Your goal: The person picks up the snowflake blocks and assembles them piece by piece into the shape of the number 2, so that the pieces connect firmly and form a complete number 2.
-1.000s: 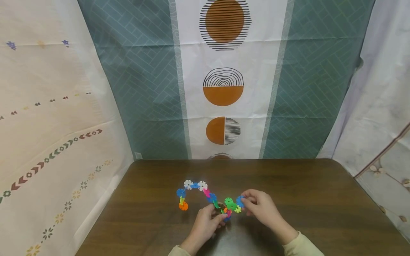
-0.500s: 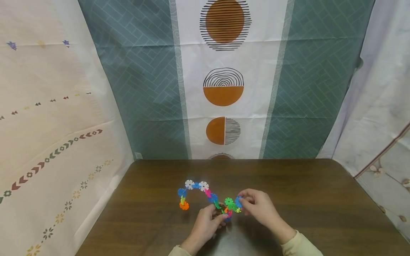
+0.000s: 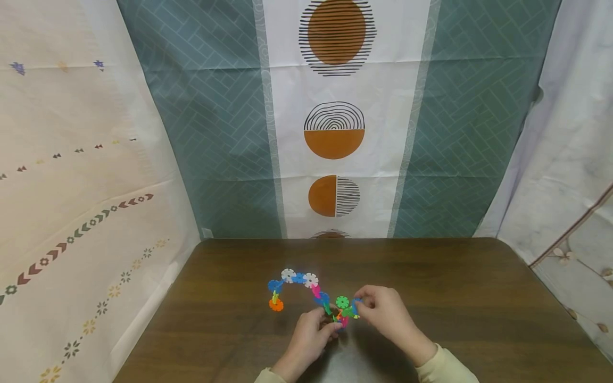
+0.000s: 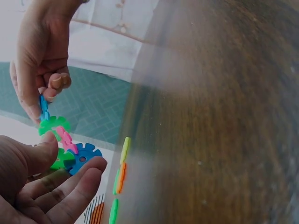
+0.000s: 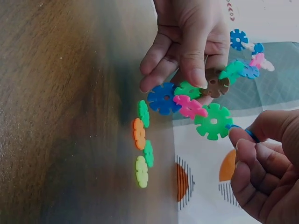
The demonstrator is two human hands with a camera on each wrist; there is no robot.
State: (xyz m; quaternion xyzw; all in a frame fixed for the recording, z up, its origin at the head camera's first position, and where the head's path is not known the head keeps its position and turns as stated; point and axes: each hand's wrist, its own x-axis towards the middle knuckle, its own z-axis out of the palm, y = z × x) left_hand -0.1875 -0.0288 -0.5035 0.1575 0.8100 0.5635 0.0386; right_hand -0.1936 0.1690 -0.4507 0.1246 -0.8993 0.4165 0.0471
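Note:
A curved chain of colourful notched plastic discs [image 3: 311, 280] runs from an orange disc [image 3: 276, 305] at the far left to my hands. My left hand [image 3: 311, 332] grips the chain between thumb and fingers near a brown disc [image 5: 216, 84]. Just beyond its fingertips are a blue disc [image 5: 163, 99], a pink disc [image 5: 190, 107] and a green disc [image 5: 213, 122]. My right hand [image 3: 389, 315] pinches a blue disc [image 4: 44, 108], seen edge-on, against the rim of that green disc. The right fingers partly hide it.
Several loose discs lie on the brown wooden table [image 3: 230, 330] beneath the hands, among them an orange disc [image 5: 139, 133] and a yellow disc [image 5: 142, 171]. Patterned cloth [image 3: 230, 133] hangs behind the table and along both sides.
The chain's far end has shifted slightly right. My right hand has moved a little left and turned the blue disc from nearly face-on to edge-on. The left hand keeps its grip.

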